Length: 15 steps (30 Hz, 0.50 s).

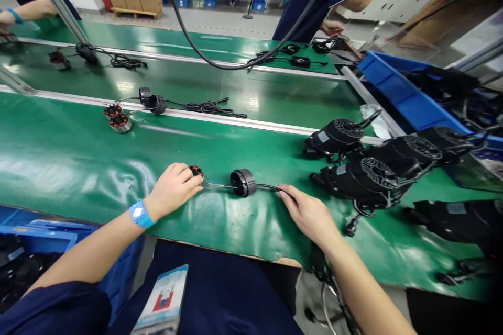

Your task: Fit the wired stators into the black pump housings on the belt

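Observation:
My left hand (175,188), with a blue band at the wrist, is closed over a copper-wound motor coil (196,171), which shows only in part past the fingertips. Thin wires run from the coil into a black round cap (243,182) lying on the green worktop (157,146). From the cap's other side a black cable (268,186) leads to my right hand (308,213), which pinches it between thumb and fingers. More of the cable hangs below the right hand, over the table's front edge.
Black pump-like housings (353,180) crowd the right side, one with a loose connector (351,227). Two wired coils (120,123) lie at the back left. A blue bin (408,94) stands back right, another (39,241) lower left. A dark cable (188,36) hangs overhead. Other people work across the table.

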Available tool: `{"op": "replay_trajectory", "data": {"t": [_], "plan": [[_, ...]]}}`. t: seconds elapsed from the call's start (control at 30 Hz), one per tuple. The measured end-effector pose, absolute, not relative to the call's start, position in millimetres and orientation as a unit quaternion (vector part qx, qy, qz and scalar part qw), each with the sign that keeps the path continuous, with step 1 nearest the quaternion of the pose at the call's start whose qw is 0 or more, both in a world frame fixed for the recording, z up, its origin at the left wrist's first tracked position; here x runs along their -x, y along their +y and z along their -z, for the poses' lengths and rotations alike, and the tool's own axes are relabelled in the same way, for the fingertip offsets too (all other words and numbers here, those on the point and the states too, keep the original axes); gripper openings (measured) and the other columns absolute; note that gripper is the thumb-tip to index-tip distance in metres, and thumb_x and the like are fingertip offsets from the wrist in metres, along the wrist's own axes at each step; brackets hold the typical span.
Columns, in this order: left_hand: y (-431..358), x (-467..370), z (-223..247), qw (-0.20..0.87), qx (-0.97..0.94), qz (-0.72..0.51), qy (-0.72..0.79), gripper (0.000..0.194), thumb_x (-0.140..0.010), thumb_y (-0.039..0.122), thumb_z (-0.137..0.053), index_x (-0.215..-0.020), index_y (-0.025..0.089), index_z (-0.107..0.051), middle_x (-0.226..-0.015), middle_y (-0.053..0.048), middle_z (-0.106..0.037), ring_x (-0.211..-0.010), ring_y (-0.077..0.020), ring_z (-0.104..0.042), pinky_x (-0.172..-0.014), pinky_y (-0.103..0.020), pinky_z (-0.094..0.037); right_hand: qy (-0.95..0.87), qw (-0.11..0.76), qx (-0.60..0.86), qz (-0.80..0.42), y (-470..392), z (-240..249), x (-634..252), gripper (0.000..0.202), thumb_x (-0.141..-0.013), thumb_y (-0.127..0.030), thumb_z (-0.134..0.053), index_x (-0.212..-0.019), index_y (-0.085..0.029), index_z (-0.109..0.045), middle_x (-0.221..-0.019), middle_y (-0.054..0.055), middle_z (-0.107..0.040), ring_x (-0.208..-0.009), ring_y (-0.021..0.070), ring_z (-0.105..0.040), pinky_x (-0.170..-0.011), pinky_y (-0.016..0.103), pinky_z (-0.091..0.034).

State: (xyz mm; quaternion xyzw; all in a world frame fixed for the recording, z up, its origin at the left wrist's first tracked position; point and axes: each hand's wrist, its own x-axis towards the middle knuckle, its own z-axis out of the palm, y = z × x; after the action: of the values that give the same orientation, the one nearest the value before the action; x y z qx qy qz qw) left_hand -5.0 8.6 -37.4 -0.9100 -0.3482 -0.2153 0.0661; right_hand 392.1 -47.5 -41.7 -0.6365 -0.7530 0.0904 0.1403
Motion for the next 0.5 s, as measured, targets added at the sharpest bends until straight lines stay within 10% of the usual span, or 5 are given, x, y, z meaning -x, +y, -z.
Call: {"op": "replay_trajectory", "data": {"t": [0.27,0.5], "plan": [[-16,-6,48,0.043,0.881,0.257,-0.394,0.015,-0.101,0.02,-0.055,-0.108,0.022,-0.069,-0.1,-0.006,-0.071,-0.105,-0.024,-0.062,-0.089,-0.039,-0.055,-0.869,0.226,0.44,-0.028,6,-8,-316,0.038,-0.105,-0.047,-0.045,-0.122,-0.022,-0.068,-0.113,0.011,-0.073,-0.105,0.0278,-0.067,-0.095,0.045,-0.05],[-18,-18,40,0.05,0.866,0.178,-0.464,0.028,-0.105,0.023,-0.044,-0.105,0.032,-0.07,-0.101,-0.004,-0.069,-0.09,-0.018,-0.061,-0.076,-0.033,-0.054,-0.868,-0.032,0.342,-0.358,43,-4,-255,0.052,-0.101,-0.061,-0.035,-0.08,-0.027,-0.068,-0.071,0.005,-0.069,-0.062,0.0228,-0.064,-0.063,0.035,-0.051]]}}
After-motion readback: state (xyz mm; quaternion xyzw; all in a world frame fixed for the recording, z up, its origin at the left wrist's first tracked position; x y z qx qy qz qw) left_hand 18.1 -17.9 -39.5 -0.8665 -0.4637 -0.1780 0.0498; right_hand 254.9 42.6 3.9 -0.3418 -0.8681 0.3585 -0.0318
